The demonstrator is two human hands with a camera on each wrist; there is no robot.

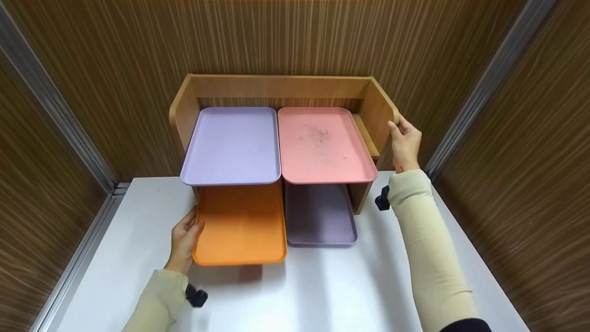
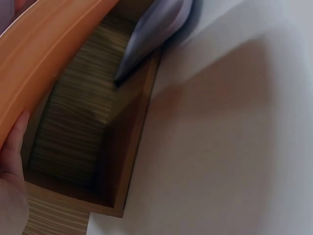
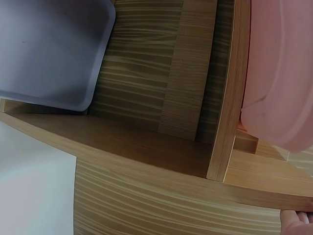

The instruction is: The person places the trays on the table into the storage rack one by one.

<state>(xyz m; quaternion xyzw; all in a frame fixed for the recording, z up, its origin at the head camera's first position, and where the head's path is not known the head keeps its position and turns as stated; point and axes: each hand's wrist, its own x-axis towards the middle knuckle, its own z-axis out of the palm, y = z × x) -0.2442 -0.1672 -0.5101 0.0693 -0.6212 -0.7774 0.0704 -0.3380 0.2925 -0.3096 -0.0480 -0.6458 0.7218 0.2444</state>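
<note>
My left hand (image 1: 183, 242) grips the left edge of an orange tray (image 1: 242, 228), thumb on top and fingers beneath. The tray sticks out of the lower left compartment of a wooden shelf (image 1: 281, 86), raised over the table with its shadow below. In the left wrist view, the orange tray (image 2: 46, 46) crosses the compartment's opening. At the shelf's right side panel, my right hand (image 1: 406, 144) pinches the upper front edge between thumb and fingers. On the upper level lie a lavender tray (image 1: 233, 145) and, beside it, a pink tray (image 1: 326, 145) with dark marks.
A greyish purple tray (image 1: 321, 216) lies in the lower right compartment and juts forward. The shelf stands on a white table (image 1: 322, 286) against a wood-grain back wall (image 1: 286, 37). Wood-grain panels with metal strips (image 1: 488, 87) flank both sides.
</note>
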